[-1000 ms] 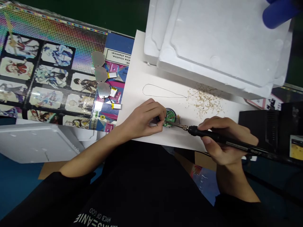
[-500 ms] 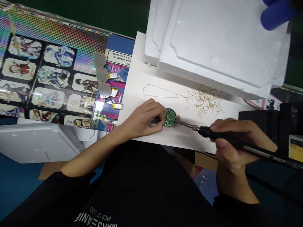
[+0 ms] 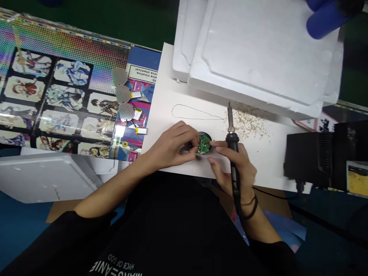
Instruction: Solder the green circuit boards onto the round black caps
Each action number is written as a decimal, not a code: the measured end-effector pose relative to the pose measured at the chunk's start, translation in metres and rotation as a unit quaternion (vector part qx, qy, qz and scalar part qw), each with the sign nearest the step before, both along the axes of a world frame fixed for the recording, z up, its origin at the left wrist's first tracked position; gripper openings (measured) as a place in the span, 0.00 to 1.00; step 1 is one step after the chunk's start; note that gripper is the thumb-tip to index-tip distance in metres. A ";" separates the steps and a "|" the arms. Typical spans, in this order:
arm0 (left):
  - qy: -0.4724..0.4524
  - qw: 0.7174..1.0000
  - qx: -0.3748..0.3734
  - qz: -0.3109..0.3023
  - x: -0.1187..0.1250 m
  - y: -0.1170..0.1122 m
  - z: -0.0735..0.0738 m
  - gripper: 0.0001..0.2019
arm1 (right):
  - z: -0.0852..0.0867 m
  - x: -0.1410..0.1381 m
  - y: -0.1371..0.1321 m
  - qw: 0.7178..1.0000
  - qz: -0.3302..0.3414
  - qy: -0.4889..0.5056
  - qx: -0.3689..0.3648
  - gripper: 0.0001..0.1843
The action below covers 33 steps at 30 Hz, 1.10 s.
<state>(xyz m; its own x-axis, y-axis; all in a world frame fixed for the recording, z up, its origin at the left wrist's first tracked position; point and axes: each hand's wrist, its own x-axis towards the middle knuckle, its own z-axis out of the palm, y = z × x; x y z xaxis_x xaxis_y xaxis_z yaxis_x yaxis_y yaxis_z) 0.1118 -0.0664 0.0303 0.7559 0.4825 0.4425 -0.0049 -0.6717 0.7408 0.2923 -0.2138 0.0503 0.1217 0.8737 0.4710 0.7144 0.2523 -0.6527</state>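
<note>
Left hand (image 3: 174,147) closed in a pinch, thumb and fingertips gripping the edge of a round green circuit board (image 3: 203,145). Right hand (image 3: 237,168) closed around the black handle of a soldering iron (image 3: 232,153), the metal tip pointing up the frame and clear of the board. Right forefinger and thumb stretched out toward the board, the forefinger resting at or just beside its right edge; exact contact too small to tell. Two dark bands (image 3: 251,207) around the right wrist, and a black cord (image 3: 273,196) running off to the right beyond them.

The board sitting in a dark round casing (image 3: 206,135), both held just above or on a white sheet (image 3: 258,161), between the two hands. Beyond them on the sheet, a thin dark wire (image 3: 195,113) lying in a long loop, and a scatter of pale crumbs (image 3: 250,122) just beside the iron's tip.

Farther up, a white foam tray (image 3: 258,50) overlapping the sheet, with a blue cylinder (image 3: 324,23) at its top right corner. To the left, on a glossy printed poster (image 3: 57,92), three grey teardrop plates (image 3: 123,94) in a row and three small yellow pouch cells (image 3: 137,114) beside them. At the right, a black box (image 3: 310,153) near the sheet's edge.
</note>
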 end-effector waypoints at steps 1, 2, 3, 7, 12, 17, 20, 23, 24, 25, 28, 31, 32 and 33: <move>0.001 1.000 0.000 0.001 0.000 0.000 0.000 0.05 | -0.002 -0.002 0.002 1.000 -0.001 -0.029 0.007 0.28; 0.000 1.000 -0.001 0.001 -0.001 0.000 0.000 0.05 | -0.004 -0.003 0.004 0.999 -0.002 -0.048 0.013 0.30; -0.002 1.000 -0.004 0.001 -0.001 0.000 0.000 0.05 | -0.006 -0.003 0.006 0.998 -0.004 -0.056 0.017 0.30; -0.014 1.000 -0.025 0.001 -0.003 0.001 -0.001 0.03 | -0.008 0.003 0.011 0.999 0.019 -0.032 0.004 0.29; -0.030 0.999 -0.003 -0.010 -0.004 0.003 -0.003 0.01 | -0.007 0.015 0.015 0.998 0.056 -0.013 0.006 0.27; -0.016 0.998 0.056 -0.026 -0.003 0.004 -0.004 0.01 | -0.006 0.017 0.015 0.998 0.053 -0.022 -0.003 0.26; 0.009 0.995 0.095 -0.026 -0.003 0.004 -0.001 0.02 | -0.003 0.017 0.007 0.999 0.043 -0.009 0.011 0.18; 0.037 0.991 0.122 -0.042 -0.003 0.007 0.006 0.04 | 0.000 0.017 -0.006 0.998 0.001 0.052 0.044 0.16; 0.047 0.989 0.127 -0.050 -0.003 0.009 0.009 0.04 | 0.001 0.018 -0.011 0.995 -0.021 0.080 0.051 0.19; 0.056 0.988 0.131 -0.059 -0.002 0.010 0.011 0.04 | 0.002 0.018 -0.017 0.992 -0.044 0.108 0.054 0.22; 0.063 0.985 0.145 -0.073 -0.002 0.014 0.014 0.05 | 0.005 0.018 -0.034 0.983 -0.090 0.147 0.061 0.20; 0.058 0.982 0.159 -0.079 -0.001 0.015 0.015 0.05 | 0.009 0.018 -0.051 0.987 -0.101 0.101 0.077 0.12; 0.059 0.982 0.162 -0.080 -0.001 0.015 0.015 0.05 | 0.010 0.018 -0.054 0.988 -0.095 0.082 0.084 0.11; 0.062 0.981 0.164 -0.080 -0.001 0.015 0.015 0.05 | 0.012 0.017 -0.057 0.990 -0.087 0.067 0.085 0.11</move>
<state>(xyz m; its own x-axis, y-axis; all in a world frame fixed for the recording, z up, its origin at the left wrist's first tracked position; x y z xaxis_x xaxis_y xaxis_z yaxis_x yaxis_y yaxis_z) 0.1110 -0.0512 0.0455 0.8685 0.2005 0.4534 -0.0530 -0.8717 0.4872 0.3096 -0.2704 0.0621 0.3352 0.7436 0.5786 0.6663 0.2471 -0.7036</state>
